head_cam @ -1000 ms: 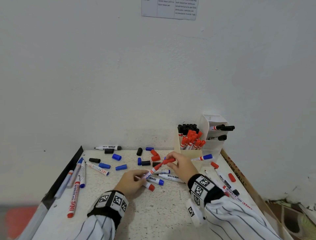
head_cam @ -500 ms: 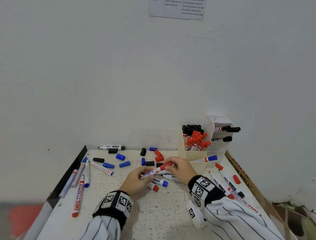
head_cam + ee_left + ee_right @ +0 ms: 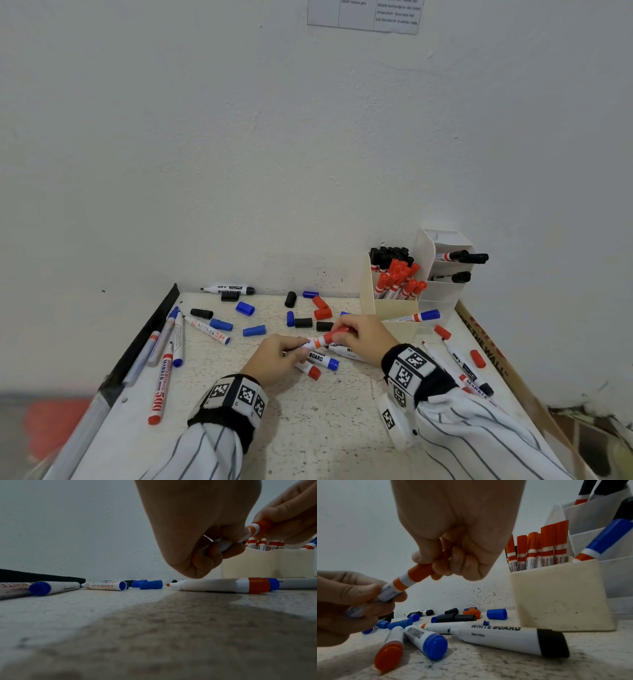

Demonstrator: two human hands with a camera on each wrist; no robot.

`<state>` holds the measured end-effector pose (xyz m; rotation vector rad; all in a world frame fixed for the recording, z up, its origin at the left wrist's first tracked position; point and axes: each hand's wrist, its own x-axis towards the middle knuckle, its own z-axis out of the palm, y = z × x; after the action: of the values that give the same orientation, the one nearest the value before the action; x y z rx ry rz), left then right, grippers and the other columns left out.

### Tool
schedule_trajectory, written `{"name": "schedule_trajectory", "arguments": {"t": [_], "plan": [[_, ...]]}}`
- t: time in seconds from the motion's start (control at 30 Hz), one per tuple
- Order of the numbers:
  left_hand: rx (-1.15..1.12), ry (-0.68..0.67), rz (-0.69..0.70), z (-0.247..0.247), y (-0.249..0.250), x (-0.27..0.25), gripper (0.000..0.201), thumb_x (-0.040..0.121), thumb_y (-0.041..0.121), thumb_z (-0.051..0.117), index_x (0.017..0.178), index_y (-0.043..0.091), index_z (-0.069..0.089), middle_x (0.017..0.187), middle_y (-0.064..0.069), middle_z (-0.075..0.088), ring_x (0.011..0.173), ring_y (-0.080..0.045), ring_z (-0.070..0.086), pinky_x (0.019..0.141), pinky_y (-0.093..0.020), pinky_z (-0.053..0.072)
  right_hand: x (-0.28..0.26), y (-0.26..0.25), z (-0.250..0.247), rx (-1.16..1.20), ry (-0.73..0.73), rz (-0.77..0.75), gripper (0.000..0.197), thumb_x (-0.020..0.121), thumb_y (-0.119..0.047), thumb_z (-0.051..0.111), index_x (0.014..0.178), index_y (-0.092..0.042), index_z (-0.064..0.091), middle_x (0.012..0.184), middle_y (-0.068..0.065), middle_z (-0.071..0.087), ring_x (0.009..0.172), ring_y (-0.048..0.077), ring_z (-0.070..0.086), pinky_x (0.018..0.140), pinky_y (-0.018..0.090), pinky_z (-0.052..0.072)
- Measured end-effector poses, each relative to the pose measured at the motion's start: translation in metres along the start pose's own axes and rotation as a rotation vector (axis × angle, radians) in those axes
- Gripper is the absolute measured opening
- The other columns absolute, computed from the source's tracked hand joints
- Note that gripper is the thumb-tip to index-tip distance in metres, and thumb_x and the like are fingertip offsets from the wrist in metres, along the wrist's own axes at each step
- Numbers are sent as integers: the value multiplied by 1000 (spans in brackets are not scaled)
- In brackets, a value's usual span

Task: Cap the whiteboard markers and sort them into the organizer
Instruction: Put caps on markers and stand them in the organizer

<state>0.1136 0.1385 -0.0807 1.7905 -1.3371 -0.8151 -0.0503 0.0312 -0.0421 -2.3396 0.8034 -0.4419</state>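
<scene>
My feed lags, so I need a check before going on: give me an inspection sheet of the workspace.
Surface: speckled white table, against a wall.
Job's things: red marker held over the table, red cap on; organizer holds red and black markers.
Clutter: loose caps and uncapped markers scattered.
Grippers: left hand grips the barrel; right hand grips the cap end.
Cables: nothing seen.
Surroundings: paper notice on the wall.
</scene>
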Motion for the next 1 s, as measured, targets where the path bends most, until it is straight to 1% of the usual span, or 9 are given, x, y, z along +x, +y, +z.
{"name": "schedule_trajectory", "arguments": {"t": [0.2, 0.37, 0.5, 0.6, 0.67, 0.77, 0.87, 0.93, 1.0], "plan": [[-18, 43, 2, 0, -2, 1, 31, 89, 20, 59, 120, 15, 63, 115, 3, 65, 106, -8, 55, 100, -29, 40, 0, 0, 1, -35, -17, 21, 12, 89, -23, 57, 86, -14, 64, 62, -10, 47, 58, 4, 42, 57, 17, 33], [-84, 93, -13, 2, 0, 3, 30, 84, 18, 66, 112, 28, 61, 108, 11, 59, 100, -5, 53, 88, -20, 43, -5, -7, -15, 3, 4, 41, 9, 84, -21, 65, 90, -16, 61, 69, -12, 49, 61, 0, 41, 56, 11, 34], [107, 137, -134, 3, -11, 5, 27, 85, 24, 63, 110, 28, 54, 111, 5, 46, 106, -10, 46, 96, -27, 40, 1, -17, -46, 45, 294, 1, 6, 85, -18, 62, 88, -21, 57, 77, -9, 55, 63, 6, 47, 57, 12, 39], [184, 128, -199, 4, -16, 6, 12, 87, 27, 60, 99, 28, 58, 112, 2, 41, 105, -12, 46, 101, -29, 39, 6, -18, -82, 125, 528, 49, 7, 90, -11, 55, 96, -13, 56, 84, -1, 59, 72, 16, 57, 57, 11, 45], [222, 142, -218, 4, -16, 7, 11, 88, 28, 58, 98, 27, 61, 110, 1, 43, 98, -11, 47, 96, -26, 41, 8, -14, -104, 34, 599, 120, 11, 93, -10, 49, 102, -8, 55, 90, 1, 55, 73, 10, 52, 51, 6, 41], [317, 162, -259, 2, -14, 6, 17, 89, 37, 54, 101, 29, 63, 106, 2, 47, 94, -11, 50, 91, -28, 45, 10, -5, -119, -30, 679, 142, 13, 95, -7, 44, 102, -8, 55, 90, 3, 55, 68, -2, 46, 53, 2, 39], [325, 165, -257, 2, -14, 8, 20, 90, 36, 54, 104, 28, 65, 108, 1, 48, 94, -11, 49, 93, -28, 45, 13, 2, -118, -67, 681, 105, 13, 93, -3, 46, 97, -8, 56, 87, 4, 57, 66, -1, 48, 56, 0, 38], [304, 157, -230, 3, -14, 8, 21, 90, 30, 56, 107, 23, 66, 111, -1, 46, 94, -10, 46, 94, -24, 41, 17, 7, -112, -115, 616, 110, 12, 92, -3, 47, 98, -7, 57, 90, 6, 58, 66, 6, 49, 58, 2, 37], [305, 159, -210, 3, -15, 9, 22, 90, 26, 56, 109, 20, 65, 115, -2, 44, 98, -9, 43, 97, -23, 39, 23, 10, -107, -162, 514, 156, 16, 93, -5, 47, 105, -3, 57, 100, 10, 56, 78, 13, 48, 66, 8, 35]]}}
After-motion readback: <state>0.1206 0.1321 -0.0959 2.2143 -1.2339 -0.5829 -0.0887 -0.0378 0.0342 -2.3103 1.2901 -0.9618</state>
